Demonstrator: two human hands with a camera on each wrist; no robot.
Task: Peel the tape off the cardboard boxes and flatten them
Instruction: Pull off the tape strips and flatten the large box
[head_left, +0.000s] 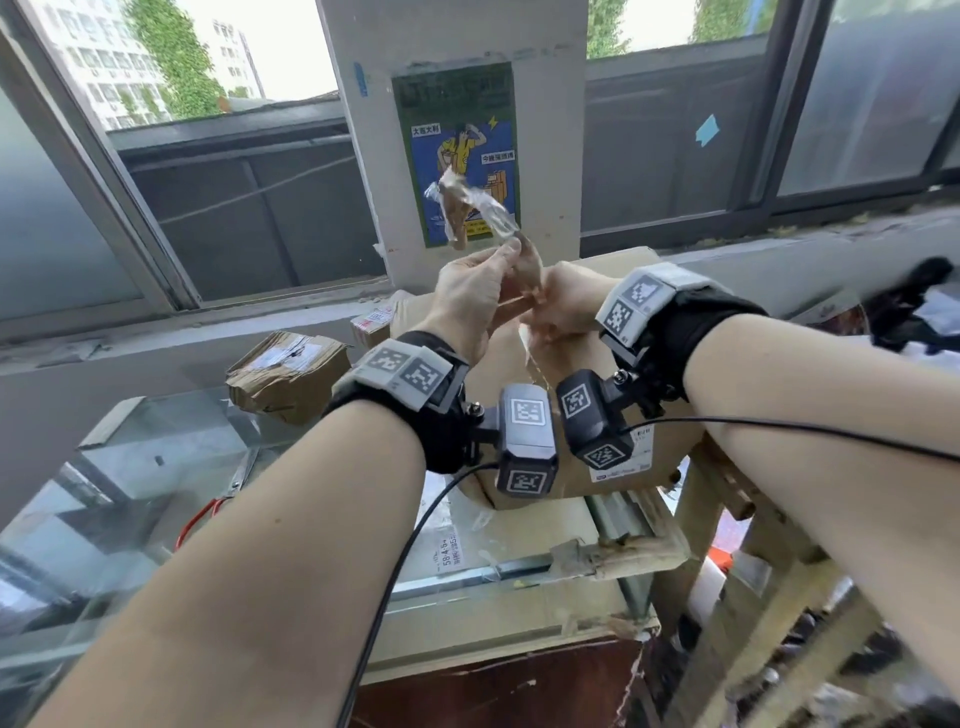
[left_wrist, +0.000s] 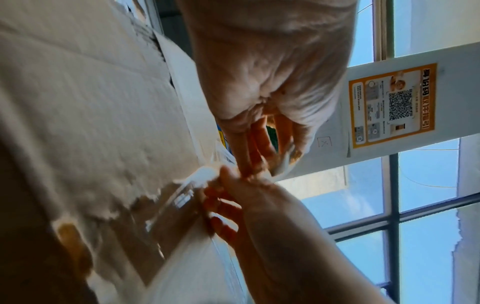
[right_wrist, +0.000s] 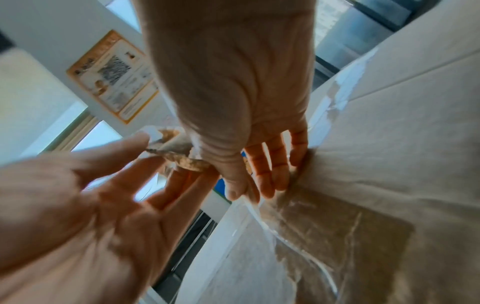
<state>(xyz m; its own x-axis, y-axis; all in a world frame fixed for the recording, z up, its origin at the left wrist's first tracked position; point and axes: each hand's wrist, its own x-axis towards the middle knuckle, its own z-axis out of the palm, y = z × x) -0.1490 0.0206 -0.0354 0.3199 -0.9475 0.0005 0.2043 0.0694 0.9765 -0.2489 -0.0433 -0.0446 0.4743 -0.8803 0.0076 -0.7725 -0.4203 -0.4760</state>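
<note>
A large brown cardboard box (head_left: 493, 374) stands on the glass table in front of me. A strip of clear tape (head_left: 470, 208) with torn brown paper stuck to it curls up above the box. My left hand (head_left: 511, 254) pinches this strip between thumb and fingers. My right hand (head_left: 540, 306) is just to its right at the box's top edge, where thumb and forefinger pinch the same tape. In the right wrist view the right hand (right_wrist: 249, 189) also rests its other fingers on the box (right_wrist: 389, 144), beside the left hand (right_wrist: 155, 148) and the crumpled tape (right_wrist: 182, 158).
A smaller taped box (head_left: 288, 371) and a small parcel (head_left: 371, 325) lie at the back left of the glass table (head_left: 156, 467). Red-handled scissors (head_left: 208, 514) lie at the left. Flattened cardboard (head_left: 519, 545) is under the big box. A wooden frame (head_left: 753, 519) stands at the right.
</note>
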